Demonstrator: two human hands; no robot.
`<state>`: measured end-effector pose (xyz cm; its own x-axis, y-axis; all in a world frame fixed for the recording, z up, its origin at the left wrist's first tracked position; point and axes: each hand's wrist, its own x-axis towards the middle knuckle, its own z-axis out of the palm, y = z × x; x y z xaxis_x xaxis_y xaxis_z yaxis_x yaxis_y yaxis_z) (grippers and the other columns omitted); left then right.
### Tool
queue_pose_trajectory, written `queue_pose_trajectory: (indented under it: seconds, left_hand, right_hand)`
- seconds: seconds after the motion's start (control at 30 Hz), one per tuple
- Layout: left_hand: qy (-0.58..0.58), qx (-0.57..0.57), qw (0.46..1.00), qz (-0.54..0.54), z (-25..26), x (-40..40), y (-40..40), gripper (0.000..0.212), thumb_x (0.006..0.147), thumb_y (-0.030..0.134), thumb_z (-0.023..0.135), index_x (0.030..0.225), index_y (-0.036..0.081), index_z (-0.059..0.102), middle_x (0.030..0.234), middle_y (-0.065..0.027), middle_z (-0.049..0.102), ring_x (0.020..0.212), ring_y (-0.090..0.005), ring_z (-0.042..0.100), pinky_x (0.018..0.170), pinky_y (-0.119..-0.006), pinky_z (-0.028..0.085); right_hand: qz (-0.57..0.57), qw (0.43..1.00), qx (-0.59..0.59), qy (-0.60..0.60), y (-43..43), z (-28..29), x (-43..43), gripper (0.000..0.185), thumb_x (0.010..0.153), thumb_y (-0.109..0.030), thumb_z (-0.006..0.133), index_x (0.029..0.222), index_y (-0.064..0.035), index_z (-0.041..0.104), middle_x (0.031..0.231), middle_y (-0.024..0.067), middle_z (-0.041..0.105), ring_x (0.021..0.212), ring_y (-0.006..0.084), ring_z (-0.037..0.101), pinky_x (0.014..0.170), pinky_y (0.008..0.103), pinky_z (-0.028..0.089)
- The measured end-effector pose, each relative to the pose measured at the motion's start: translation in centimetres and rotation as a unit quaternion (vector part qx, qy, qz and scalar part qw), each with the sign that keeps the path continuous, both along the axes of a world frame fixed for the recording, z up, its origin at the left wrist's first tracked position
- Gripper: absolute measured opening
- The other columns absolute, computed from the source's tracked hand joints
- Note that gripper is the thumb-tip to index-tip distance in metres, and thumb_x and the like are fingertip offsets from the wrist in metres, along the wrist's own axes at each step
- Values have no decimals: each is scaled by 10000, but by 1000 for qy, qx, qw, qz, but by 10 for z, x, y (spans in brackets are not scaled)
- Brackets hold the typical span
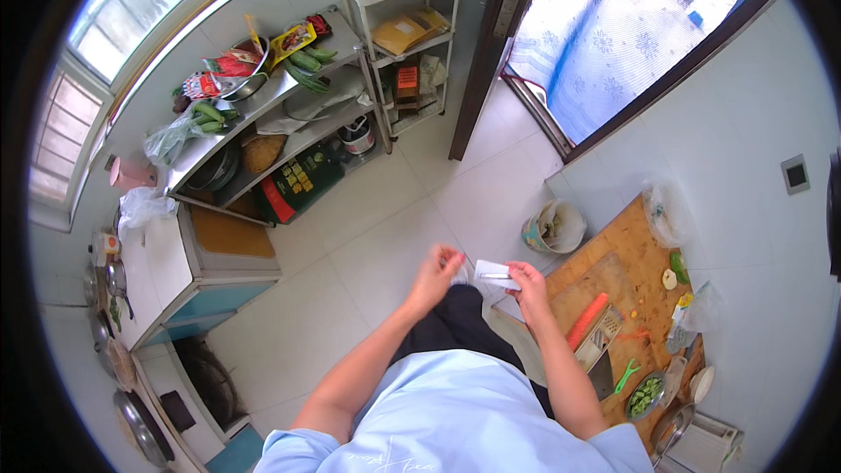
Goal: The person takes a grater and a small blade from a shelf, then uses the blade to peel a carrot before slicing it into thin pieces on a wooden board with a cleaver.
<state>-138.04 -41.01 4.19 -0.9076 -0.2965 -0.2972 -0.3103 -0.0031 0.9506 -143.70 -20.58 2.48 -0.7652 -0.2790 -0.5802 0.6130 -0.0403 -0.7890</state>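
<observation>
My right hand [531,281] is closed on one end of a small flat white piece with a narrow slot [497,274], possibly a grater plate. Just left of it, my left hand [441,269] is raised with its fingers bent together; whether something small is between them cannot be told. On the wooden board [578,259] to the right lie a peeled carrot [587,320], a grater with a light frame [599,340], a green peeler [627,376] and a dark knife blade [599,378]. Orange carrot bits are scattered beside them. A metal bowl holds cut green vegetable pieces [646,396].
A lined waste bin [554,226] stands on the floor ahead, near the open door [489,46]. A steel shelf [263,115] with cucumbers [305,69] and packets is at the upper left. The white-topped counter [154,263] is at left.
</observation>
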Motion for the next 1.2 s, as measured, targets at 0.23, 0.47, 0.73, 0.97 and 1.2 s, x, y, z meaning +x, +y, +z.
queue_pose_trajectory:
  seconds: [0.23, 0.47, 0.73, 0.97, 1.2]
  left_hand:
    - [305, 369, 874, -85, 279, -40, -39, 181, 775, -30, 573, 716, 136, 532, 794, -51, 414, 590, -154, 418, 508, -282, 356]
    - [425, 548, 716, -87, 271, -136, -14, 65, 809, 75, 565, 772, 124, 547, 770, -40, 446, 586, -166, 428, 522, -302, 361]
    - [479, 546, 684, -66, 273, -202, -48, 85, 849, 194, 554, 836, 111, 565, 744, -27, 482, 581, -180, 440, 538, -325, 366]
    - [307, 490, 810, -96, 265, -244, -163, 245, 881, 79, 456, 668, 172, 531, 793, -18, 410, 690, -135, 402, 606, -275, 338]
    - [135, 485, 862, 60, 138, -257, -236, 184, 743, 30, 600, 771, 92, 429, 775, -29, 430, 715, -138, 455, 650, -279, 377]
  right_hand:
    - [-52, 996, 11, -68, -25, -20, -71, 162, 855, -166, 547, 987, -77, 576, 864, 12, 581, 743, 97, 523, 625, 234, 421]
    - [-36, 996, -6, -85, -65, -30, -148, 174, 849, -179, 563, 993, -84, 578, 860, 10, 579, 729, 101, 528, 619, 236, 434]
    - [-5, 995, 22, -97, -95, -33, -211, 175, 845, -176, 552, 986, -79, 590, 872, 13, 585, 750, 100, 536, 634, 239, 442]
    - [-34, 992, 33, -116, -143, -31, -244, 179, 841, -158, 544, 998, -80, 584, 874, 19, 587, 734, 112, 547, 613, 241, 446]
    - [-47, 997, 16, -59, -231, -48, -285, 403, 803, -82, 582, 1187, -26, 474, 913, 81, 581, 737, 147, 566, 610, 271, 465]
